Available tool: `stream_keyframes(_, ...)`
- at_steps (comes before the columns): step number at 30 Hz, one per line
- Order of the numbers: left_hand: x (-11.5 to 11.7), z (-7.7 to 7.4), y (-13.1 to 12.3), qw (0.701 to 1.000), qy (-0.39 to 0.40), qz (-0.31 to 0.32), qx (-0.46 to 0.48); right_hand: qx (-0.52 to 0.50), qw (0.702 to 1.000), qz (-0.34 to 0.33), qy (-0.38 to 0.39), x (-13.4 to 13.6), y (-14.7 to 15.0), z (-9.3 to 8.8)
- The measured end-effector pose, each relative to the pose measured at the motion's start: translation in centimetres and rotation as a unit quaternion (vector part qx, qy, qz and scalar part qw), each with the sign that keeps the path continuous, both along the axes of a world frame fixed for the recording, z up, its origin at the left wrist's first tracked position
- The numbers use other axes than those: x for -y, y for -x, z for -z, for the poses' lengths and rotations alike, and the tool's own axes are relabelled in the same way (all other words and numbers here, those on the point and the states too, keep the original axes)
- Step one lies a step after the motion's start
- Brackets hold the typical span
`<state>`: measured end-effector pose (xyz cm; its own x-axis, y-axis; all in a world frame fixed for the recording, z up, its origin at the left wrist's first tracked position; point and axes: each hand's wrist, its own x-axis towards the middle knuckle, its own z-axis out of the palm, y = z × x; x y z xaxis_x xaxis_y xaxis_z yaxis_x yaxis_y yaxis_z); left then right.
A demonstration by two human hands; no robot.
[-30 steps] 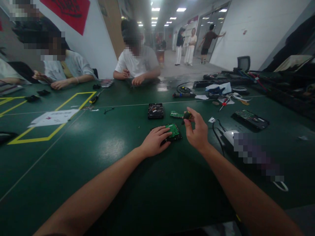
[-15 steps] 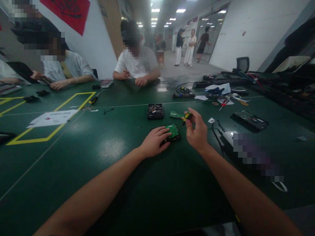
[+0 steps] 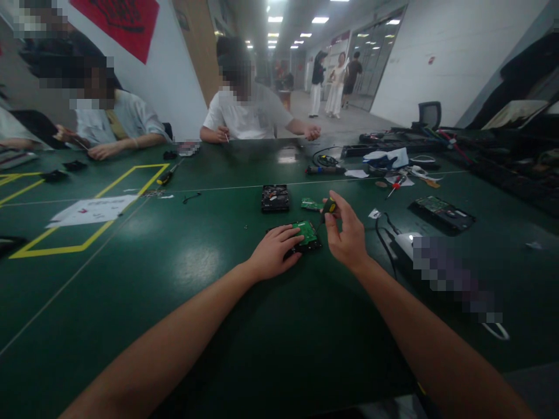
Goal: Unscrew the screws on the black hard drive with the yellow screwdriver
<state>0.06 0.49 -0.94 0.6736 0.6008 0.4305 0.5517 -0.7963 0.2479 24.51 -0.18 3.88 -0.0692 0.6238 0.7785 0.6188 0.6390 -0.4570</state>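
Nearby, second drive (image 3: pixel 275 197) beyond; left hand (image 3: pixel 274 249) flat on hard drive (image 3: pixel 305 235), right fingers (image 3: pixel 338 212) pinching screwdriver (image 3: pixel 328 208).

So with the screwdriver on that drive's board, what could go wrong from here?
The screwdriver, pinched high by the right hand, could slip and gouge the green circuit board. The left hand only rests on the hard drive, so it may slide on the smooth table.

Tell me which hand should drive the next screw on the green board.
Probably the right hand: it already pinches the small screwdriver above the green circuit board. The left hand lies flat on the hard drive, steadying it.
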Motion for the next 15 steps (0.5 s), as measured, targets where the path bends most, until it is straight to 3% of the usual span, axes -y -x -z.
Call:
stream_keyframes(6, 0.04, -0.12, -0.03, 1.000, 0.001, 0.001, 0.000, 0.016, 0.999, 0.017, -0.032, 0.13, -0.11, -0.61)
stream_keyframes(15, 0.19, -0.36, -0.07, 1.000, 0.002, 0.001, 0.003, 0.008, 1.000, 0.013, -0.002, 0.01, -0.12, -0.19)
